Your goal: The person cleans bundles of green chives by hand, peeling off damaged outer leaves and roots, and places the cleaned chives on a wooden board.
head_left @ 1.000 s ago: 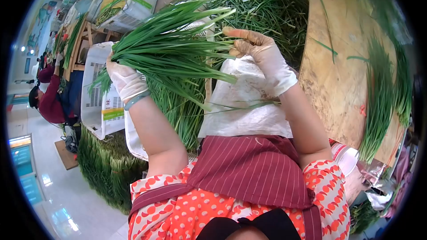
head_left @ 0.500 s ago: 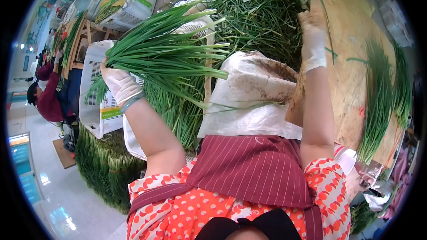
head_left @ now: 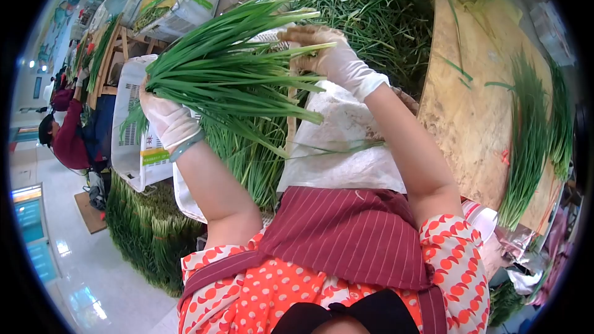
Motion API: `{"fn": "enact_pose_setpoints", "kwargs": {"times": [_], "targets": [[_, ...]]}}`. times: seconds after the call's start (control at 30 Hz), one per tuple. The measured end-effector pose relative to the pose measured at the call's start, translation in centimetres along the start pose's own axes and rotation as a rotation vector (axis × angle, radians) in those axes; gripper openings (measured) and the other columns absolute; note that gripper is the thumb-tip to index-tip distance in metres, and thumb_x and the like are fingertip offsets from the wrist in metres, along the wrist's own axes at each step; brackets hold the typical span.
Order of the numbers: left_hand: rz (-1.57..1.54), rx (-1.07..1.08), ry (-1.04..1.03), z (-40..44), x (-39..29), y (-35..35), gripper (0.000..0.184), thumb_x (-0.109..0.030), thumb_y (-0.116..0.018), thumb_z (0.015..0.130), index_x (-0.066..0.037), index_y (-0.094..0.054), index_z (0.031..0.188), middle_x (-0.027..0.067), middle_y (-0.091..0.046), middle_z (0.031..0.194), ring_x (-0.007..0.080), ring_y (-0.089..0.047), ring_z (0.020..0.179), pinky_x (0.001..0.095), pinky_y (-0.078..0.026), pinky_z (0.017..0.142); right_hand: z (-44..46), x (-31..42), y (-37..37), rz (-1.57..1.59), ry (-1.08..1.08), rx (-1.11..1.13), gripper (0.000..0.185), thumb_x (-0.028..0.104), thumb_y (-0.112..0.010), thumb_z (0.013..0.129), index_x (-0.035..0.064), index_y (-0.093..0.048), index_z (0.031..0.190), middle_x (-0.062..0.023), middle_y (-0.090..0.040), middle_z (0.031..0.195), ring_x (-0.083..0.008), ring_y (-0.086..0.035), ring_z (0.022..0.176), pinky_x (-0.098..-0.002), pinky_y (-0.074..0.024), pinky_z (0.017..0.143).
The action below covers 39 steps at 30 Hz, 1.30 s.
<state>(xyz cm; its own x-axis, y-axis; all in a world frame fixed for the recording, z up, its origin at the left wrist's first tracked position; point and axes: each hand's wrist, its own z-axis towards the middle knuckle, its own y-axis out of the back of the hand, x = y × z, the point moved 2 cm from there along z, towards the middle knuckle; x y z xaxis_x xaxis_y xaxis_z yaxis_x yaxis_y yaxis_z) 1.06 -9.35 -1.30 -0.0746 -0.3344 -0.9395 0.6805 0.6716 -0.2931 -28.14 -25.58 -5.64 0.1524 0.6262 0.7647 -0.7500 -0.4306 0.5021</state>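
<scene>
A loose fan of garlic chives [head_left: 216, 77] is held in my gloved left hand [head_left: 166, 114], which is closed round the leafy side. Their pale stalk ends spread out to the right. My gloved right hand [head_left: 328, 55] is at those stalk ends, fingers stretched to the left and thumb apart, with a stalk passing between them. Whether it presses on any stalk is hard to see. Below the held bunch, more chives [head_left: 247, 148] lie in a white crate beside my lap. A dirty white sheet [head_left: 346, 142] covers my lap.
A heap of loose green trimmings [head_left: 371, 18] lies ahead. On the right, a wooden board [head_left: 470, 124] carries a chive bundle [head_left: 526, 142] and stray leaves. White crates [head_left: 127, 130] and stacked bundles [head_left: 148, 235] stand left. A person in dark red [head_left: 71, 142] works at far left.
My right hand has moved left from the board's edge to the stalk ends. My left hand stays nearly still with the chives. A blurred green clump now shows at the board's far end.
</scene>
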Motion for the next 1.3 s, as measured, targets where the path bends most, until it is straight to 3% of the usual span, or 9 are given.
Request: {"fn": "enact_pose_setpoints", "kwargs": {"times": [0.07, 0.27, 0.4, 0.5, 0.77, 0.93, 1.2, 1.27, 1.3], "targets": [[0.466, -0.137, -0.068, -2.3, -2.2, -3.7, 0.028, -0.007, -0.035, 0.089, 0.009, -0.052, 0.104, 0.0206, -0.06, 0.099, 0.0276, -0.06, 0.084, 0.036, -0.05, 0.077, 0.2, 0.0, 0.4, 0.151, -0.044, -0.068, 0.034, 0.012, -0.069, 0.075, 0.0043, -0.062, 0.107, -0.0094, -0.063, 0.106, -0.0146, -0.059, 0.094, -0.0259, -0.0467, 0.083], [0.049, -0.264, 0.093, 1.3, 0.4, -0.3, 0.028, -0.007, -0.035, 0.09, 0.009, -0.053, 0.104, 0.0178, -0.06, 0.099, 0.0252, -0.059, 0.086, 0.0343, -0.048, 0.079, -5.6, -4.3, 1.1, 0.589, -0.601, 0.163, 0.032, 0.02, -0.063, 0.084, 0.0018, -0.06, 0.11, -0.0043, -0.064, 0.096, -0.0109, -0.056, 0.084, -0.0234, -0.0458, 0.08], [0.378, -0.083, -0.042, 0.3, -0.1, -0.5, 0.026, -0.005, -0.036, 0.089, 0.008, -0.053, 0.103, 0.0156, -0.061, 0.099, 0.0225, -0.059, 0.084, 0.0316, -0.047, 0.077, -6.7, -2.0, -0.4, 1.054, -0.709, 0.218, 0.036, 0.022, -0.062, 0.084, 0.0027, -0.057, 0.115, -0.0043, -0.063, 0.102, -0.011, -0.058, 0.086, -0.0239, -0.048, 0.077], [-0.036, 0.199, 0.109, -0.2, -1.2, -1.1, 0.027, -0.009, -0.037, 0.089, 0.007, -0.054, 0.102, 0.0166, -0.061, 0.099, 0.0238, -0.059, 0.085, 0.032, -0.047, 0.078, -6.0, -0.5, -0.1, 1.071, -0.646, 0.191, 0.032, 0.02, -0.062, 0.084, 0.0017, -0.059, 0.111, -0.006, -0.064, 0.095, -0.0126, -0.06, 0.079, -0.0246, -0.0497, 0.074], [-0.143, -0.32, 0.115, 0.8, 0.1, -3.4, 0.029, -0.019, -0.039, 0.09, 0.004, -0.055, 0.098, 0.0164, -0.06, 0.099, 0.0274, -0.058, 0.086, 0.0355, -0.048, 0.081, -3.6, -0.2, 1.7, 0.719, -0.737, -0.139, 0.026, 0.025, -0.06, 0.086, -0.0005, -0.064, 0.088, -0.0064, -0.064, 0.071, -0.0098, -0.054, 0.059, -0.0214, -0.0447, 0.057], [-0.273, -0.237, 0.022, -0.2, -0.5, -4.8, 0.022, -0.003, -0.041, 0.089, 0.008, -0.051, 0.106, 0.0176, -0.06, 0.098, 0.0228, -0.06, 0.084, 0.0307, -0.051, 0.077, -2.8, -0.8, 3.1, 0.728, -0.88, -0.111, 0.035, 0.034, -0.055, 0.088, 0.0013, -0.063, 0.08, -0.0064, -0.064, 0.071, -0.0079, -0.046, 0.051, -0.0209, -0.0414, 0.052], [-0.505, -0.292, 0.117, 1.6, 0.6, -5.4, 0.023, -0.014, -0.043, 0.088, 0.004, -0.054, 0.096, 0.0145, -0.06, 0.094, 0.0249, -0.059, 0.083, 0.0368, -0.05, 0.081, -2.7, 0.1, 5.0, 0.058, -0.468, -0.348, 0.02, 0.017, -0.064, 0.079, 0.0088, -0.065, 0.097, -0.0059, -0.066, 0.088, -0.0192, -0.061, 0.075, -0.0286, -0.0477, 0.068], [-0.5, -0.418, 0.197, 0.9, 0.3, -7.4, 0.021, -0.014, -0.044, 0.087, 0.003, -0.055, 0.092, 0.0153, -0.06, 0.092, 0.0269, -0.059, 0.084, 0.0381, -0.05, 0.082, -1.9, 3.9, 5.1, -0.21, 0.228, -0.591, 0.025, 0.017, -0.067, 0.074, 0.0122, -0.066, 0.099, -0.0027, -0.063, 0.092, -0.0201, -0.058, 0.085, -0.032, -0.0424, 0.077], [-0.501, -0.407, 0.233, 0.8, 0.4, -7.6, 0.019, -0.011, -0.043, 0.086, 0.003, -0.055, 0.092, 0.0153, -0.06, 0.091, 0.0273, -0.059, 0.086, 0.0391, -0.049, 0.082, -1.7, 5.5, 5.3, -0.209, 0.225, -0.589, 0.025, 0.017, -0.067, 0.074, 0.0122, -0.066, 0.099, -0.0027, -0.063, 0.092, -0.0201, -0.058, 0.085, -0.032, -0.0424, 0.077]]}}
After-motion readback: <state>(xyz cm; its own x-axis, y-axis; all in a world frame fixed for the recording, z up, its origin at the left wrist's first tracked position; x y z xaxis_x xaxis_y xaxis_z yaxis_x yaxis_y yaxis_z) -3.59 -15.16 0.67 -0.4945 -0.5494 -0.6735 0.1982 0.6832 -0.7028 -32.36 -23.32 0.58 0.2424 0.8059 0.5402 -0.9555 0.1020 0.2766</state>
